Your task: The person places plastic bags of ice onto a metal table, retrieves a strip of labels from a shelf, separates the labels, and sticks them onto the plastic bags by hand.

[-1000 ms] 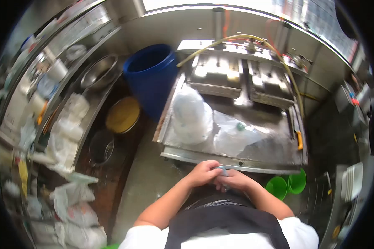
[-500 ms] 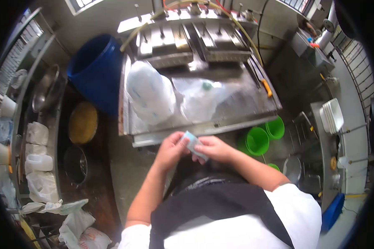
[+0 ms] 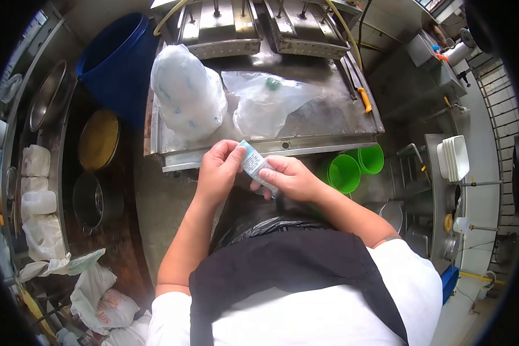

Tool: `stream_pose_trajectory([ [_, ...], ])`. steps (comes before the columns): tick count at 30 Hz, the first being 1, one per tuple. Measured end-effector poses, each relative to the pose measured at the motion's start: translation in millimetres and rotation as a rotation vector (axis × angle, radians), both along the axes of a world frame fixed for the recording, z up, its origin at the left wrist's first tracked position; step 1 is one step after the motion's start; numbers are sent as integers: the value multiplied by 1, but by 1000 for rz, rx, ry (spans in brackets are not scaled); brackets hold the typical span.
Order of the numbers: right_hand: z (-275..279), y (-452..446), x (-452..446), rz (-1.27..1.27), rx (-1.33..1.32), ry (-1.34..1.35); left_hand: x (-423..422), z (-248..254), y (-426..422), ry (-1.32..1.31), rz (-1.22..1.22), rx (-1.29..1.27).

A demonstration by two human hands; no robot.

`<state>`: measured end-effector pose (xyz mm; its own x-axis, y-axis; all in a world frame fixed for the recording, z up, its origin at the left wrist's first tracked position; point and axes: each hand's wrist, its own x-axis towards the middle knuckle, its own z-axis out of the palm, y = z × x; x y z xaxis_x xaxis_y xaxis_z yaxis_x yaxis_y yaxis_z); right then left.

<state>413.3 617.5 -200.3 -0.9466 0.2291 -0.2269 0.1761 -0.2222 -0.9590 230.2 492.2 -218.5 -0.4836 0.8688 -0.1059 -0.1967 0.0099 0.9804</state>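
Observation:
Between my hands is a small pale-blue and white printed packet, tilted, its print too small to read. My left hand pinches the upper end between thumb and fingers. Around the lower end my right hand is closed, thumb on the printed face. Both hands are in front of the metal table, just off its near edge. On that table stands a bulky clear plastic bag with white contents. Beside it lies a flatter clear plastic bag with a green spot.
A yellow-handled knife lies at the table's right side. Metal press trays stand at the back. Green buckets are below the right edge, a blue barrel is at the left. Shelving with bags and a white jug runs along the left.
The view has tipped downward and sharpened, so the table sits higher in the frame. Both hands still hold the packet, now showing more of its printed face.

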Motion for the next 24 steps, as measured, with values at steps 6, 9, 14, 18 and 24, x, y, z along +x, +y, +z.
stream_pose_trajectory([
  [6, -2, 12, -2, -73, 93, -53, 28, 26, -3, 1096, 498, 203],
  [9, -10, 15, -6, -101, 141, -28, 35, 27, -1, 1112, 256, 250],
  [14, -3, 22, -3, -50, 451, 55, 39, 14, 9, 963, 104, 180],
  [18, -2, 29, 5, -5, 844, 204, 37, 20, 10, 947, 47, 177],
  [24, -4, 36, 11, 21, 888, 240, 36, 24, 14, 839, -45, 170],
])
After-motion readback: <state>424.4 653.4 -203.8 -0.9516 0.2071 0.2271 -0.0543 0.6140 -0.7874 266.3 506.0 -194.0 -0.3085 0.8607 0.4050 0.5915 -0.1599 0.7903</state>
